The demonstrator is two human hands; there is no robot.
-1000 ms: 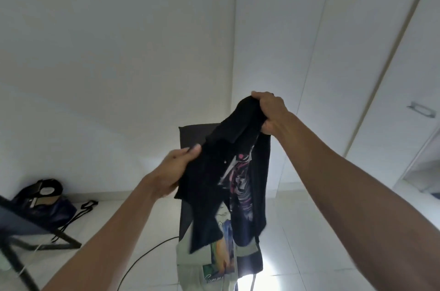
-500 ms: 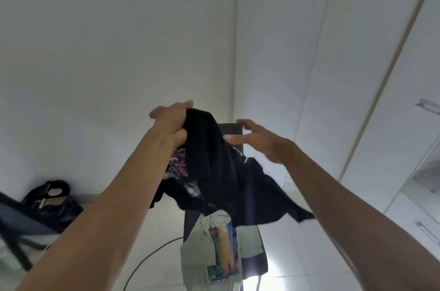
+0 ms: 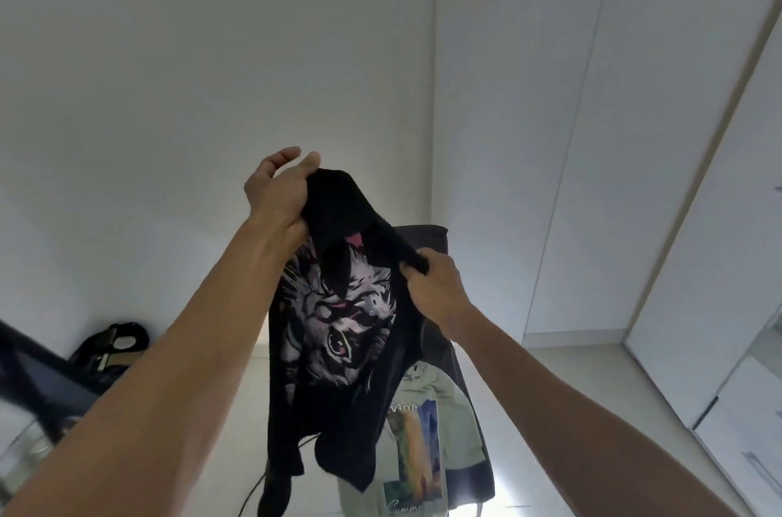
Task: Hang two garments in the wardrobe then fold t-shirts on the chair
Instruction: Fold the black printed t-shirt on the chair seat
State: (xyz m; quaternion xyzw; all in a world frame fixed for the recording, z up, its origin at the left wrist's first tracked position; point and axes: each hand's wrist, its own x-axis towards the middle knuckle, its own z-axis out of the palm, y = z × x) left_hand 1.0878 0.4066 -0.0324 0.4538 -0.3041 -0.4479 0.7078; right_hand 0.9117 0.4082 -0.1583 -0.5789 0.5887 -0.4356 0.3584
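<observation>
Black t-shirt (image 3: 338, 330) hides most of chair (image 3: 423, 239).

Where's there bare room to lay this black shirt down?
Bare floor lies between the chair and the wardrobe doors. The chair seat is crowded by the pale green t-shirt; floor at left holds a dark bag.

The black t-shirt (image 3: 338, 347) has a white and pink cat face on it. The pale green t-shirt (image 3: 427, 444) shows a yellow and blue picture. The chair (image 3: 427, 239) is dark grey, the wardrobe doors (image 3: 592, 136) white
</observation>
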